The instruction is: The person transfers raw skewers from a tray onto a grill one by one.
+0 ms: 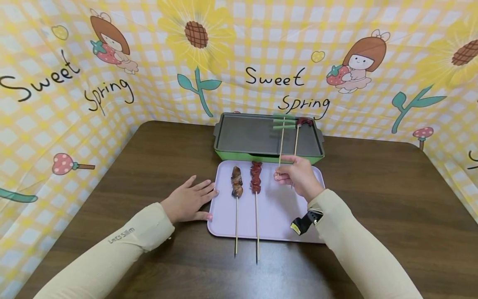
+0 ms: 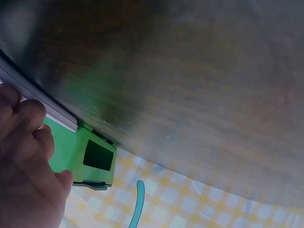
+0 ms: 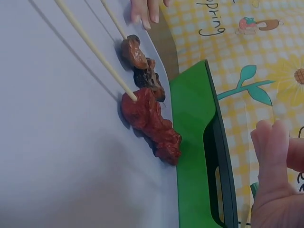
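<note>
My right hand pinches the stick of a skewer with green vegetable pieces at its far end; these pieces hang over the grill pan. Beside them, a skewer with a dark red piece lies at the pan's back right. My left hand has its fingers spread, fingertips at the left rim of the lilac tray. On that tray lie a brown meat skewer and a red meat skewer, their sticks reaching past the front edge.
The pan sits in a green base right behind the tray. Brown wooden table surrounds them. A yellow checked cloth with printed flowers hangs at the back and left. A black band with a camera is on my right wrist.
</note>
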A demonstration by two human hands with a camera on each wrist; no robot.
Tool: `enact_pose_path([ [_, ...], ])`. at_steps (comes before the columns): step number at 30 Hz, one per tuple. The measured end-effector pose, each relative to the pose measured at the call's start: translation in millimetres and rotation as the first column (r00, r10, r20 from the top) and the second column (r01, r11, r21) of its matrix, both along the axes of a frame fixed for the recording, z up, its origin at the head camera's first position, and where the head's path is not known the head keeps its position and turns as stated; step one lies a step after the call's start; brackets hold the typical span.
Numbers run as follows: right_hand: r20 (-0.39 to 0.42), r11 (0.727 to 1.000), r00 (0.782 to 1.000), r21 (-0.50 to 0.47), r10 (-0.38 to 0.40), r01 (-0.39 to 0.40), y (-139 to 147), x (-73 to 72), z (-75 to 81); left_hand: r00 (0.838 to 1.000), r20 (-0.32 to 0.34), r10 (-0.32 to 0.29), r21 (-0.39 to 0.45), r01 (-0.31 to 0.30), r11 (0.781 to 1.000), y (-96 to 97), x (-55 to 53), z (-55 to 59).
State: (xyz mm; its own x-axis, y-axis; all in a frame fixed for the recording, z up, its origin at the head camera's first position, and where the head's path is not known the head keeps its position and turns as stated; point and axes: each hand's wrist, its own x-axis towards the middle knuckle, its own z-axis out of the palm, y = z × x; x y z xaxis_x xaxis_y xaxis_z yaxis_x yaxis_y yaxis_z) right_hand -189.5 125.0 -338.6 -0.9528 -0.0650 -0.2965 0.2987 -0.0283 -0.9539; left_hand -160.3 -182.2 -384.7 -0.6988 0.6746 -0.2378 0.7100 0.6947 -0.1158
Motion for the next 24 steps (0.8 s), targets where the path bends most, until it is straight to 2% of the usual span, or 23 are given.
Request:
enact_pose_path([
  [12,0.023,0.999,1.000,0.036,-0.018,0.017,0,-10.9,1.8,1.000,-0.003,-0.004,0.005,0.004,1.000,0.8,0.4,0.7],
  [24,0.042,0.998,0.999,0.065,-0.023,0.020,-4,-16.4,4.4,1.000,-0.011,-0.014,0.019,0.014,1.000,-1.6,-0.7,-3.5],
])
